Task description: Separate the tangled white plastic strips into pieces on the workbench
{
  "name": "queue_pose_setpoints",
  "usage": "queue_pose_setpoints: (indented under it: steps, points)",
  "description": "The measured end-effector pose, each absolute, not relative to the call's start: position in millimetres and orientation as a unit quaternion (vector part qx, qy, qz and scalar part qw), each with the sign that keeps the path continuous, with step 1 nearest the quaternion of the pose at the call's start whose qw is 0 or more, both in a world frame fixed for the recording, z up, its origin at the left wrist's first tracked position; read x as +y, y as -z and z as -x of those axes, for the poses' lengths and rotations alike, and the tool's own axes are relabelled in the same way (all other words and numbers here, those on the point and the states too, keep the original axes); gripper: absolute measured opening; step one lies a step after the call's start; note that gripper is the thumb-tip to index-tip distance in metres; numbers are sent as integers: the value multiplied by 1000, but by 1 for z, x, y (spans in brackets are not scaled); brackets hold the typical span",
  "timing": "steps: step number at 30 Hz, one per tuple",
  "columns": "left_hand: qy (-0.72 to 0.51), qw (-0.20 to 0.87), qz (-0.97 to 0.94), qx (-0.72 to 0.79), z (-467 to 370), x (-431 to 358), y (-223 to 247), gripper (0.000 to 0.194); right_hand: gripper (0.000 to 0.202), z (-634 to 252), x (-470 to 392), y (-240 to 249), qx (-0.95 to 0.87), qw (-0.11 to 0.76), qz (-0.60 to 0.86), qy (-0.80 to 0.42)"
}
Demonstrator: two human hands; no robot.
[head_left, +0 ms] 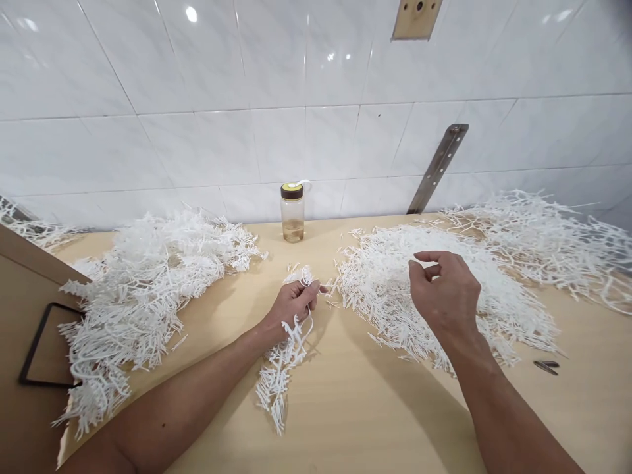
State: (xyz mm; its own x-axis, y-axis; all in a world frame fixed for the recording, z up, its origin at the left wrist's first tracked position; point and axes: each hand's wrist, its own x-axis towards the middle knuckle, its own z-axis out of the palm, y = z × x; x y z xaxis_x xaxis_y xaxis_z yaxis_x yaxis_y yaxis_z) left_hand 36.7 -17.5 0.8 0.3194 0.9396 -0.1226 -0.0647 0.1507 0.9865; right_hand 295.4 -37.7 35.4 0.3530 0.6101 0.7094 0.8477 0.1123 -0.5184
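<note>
White tile wall behind, pale wood table (345, 408) below. Left hand (291, 309) shut tight round a bunch of white plastic twigs (281, 368). Right hand (444, 293) over the middle heap (385, 283), fingertips pinched, maybe on one thin twig. Big left heap (148, 283); much loose stuff left, seemingly.
</note>
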Motion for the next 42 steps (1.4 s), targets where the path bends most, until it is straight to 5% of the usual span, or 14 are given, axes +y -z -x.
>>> queue_pose_setpoints:
  steps: [5,16,29,36,42]
  points:
    - [-388,614,-545,419,-36,-19,0,44,22,-264,-44,-26,-583,535,610,-47]
    - [-269,496,-733,381,-34,-31,-12,26,39,-219,-53,-16,-603,407,485,-486]
    - [-281,516,-724,362,-35,-31,-11,23,34,-221,-50,-12,-597,457,473,-460]
    - [-363,613,-617,336,-33,-22,-7,40,32,-220,-48,-11,-582,480,492,-436]
    - [-349,681,-527,371,-26,-15,-6,36,32,-219,-45,-6,-559,508,497,-427]
